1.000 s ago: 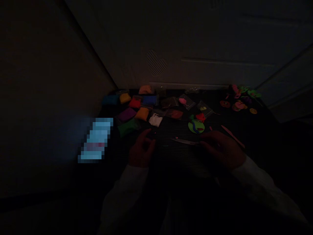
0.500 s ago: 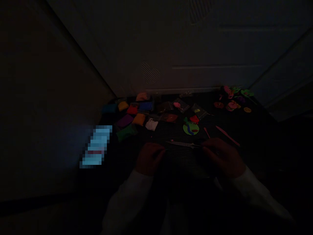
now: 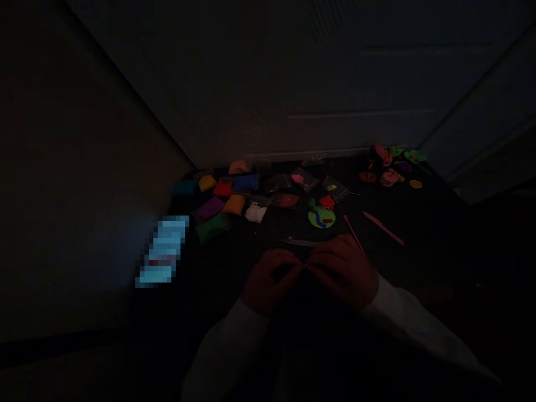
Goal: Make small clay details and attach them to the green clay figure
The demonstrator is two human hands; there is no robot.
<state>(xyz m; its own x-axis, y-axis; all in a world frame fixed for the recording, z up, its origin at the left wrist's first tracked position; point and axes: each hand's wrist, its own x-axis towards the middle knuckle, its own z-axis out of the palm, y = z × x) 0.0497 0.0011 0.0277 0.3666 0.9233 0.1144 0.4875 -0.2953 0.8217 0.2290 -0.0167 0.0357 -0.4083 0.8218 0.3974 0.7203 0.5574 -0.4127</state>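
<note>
The scene is very dark. My left hand (image 3: 270,279) and my right hand (image 3: 341,271) are together in front of me, fingertips meeting in a pinch; what they hold is too small and dim to name. A thin metal tool (image 3: 300,242) lies on the dark mat (image 3: 377,262) just beyond my hands. Farther out sits a green clay disc (image 3: 321,217) with blue and red bits on it. Both sleeves are white.
Several bags of coloured clay (image 3: 228,195) lie at the back left. Small clay figures (image 3: 391,167) stand at the back right. Two pink sticks (image 3: 383,228) lie right of the disc. A glowing blurred screen (image 3: 164,251) is at the left. A wall rises behind.
My hands were apart, the right one at the metal tool. They have come together in the middle near me, and the tool lies alone on the mat. The view has shifted slightly.
</note>
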